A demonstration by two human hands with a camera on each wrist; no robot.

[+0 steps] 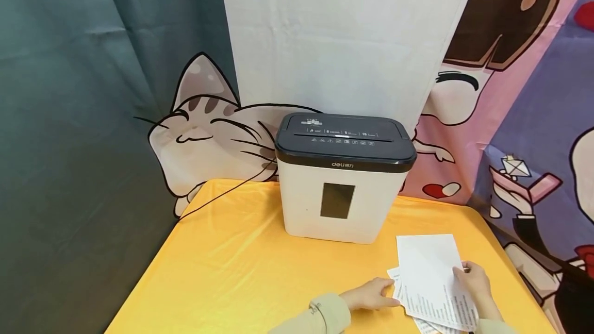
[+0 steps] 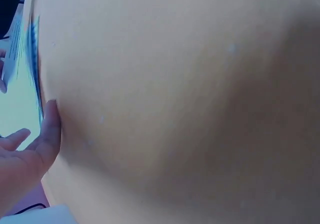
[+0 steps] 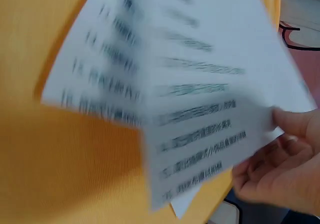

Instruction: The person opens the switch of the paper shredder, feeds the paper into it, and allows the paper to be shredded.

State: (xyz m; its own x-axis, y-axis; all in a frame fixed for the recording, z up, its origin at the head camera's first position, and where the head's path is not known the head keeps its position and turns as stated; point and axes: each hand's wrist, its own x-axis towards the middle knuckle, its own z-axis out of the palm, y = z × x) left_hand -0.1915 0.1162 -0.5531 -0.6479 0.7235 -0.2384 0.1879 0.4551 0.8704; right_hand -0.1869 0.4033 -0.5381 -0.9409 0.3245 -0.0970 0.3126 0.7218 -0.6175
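Note:
A printed sheet of paper (image 1: 429,272) is pinched at its right edge by my right hand (image 1: 476,283), thumb on top and fingers beneath. In the right wrist view the lifted sheet (image 3: 210,119) tilts above other printed sheets (image 3: 95,69), its lines of text partly blurred. Those lower sheets (image 1: 394,275) stick out at the left and bottom in the head view. My left hand (image 1: 373,294) reaches to the left edge of the papers with its fingers extended. In the left wrist view, the left hand (image 2: 35,151) appears beside the papers (image 2: 20,84), fingers not curled round them.
A white paper shredder (image 1: 301,200) with a black top (image 1: 345,140) stands at the back of the yellow-covered table (image 1: 223,272). A thin black cord (image 1: 223,197) runs left from it. Curtains with cartoon prints (image 1: 204,133) hang behind the table.

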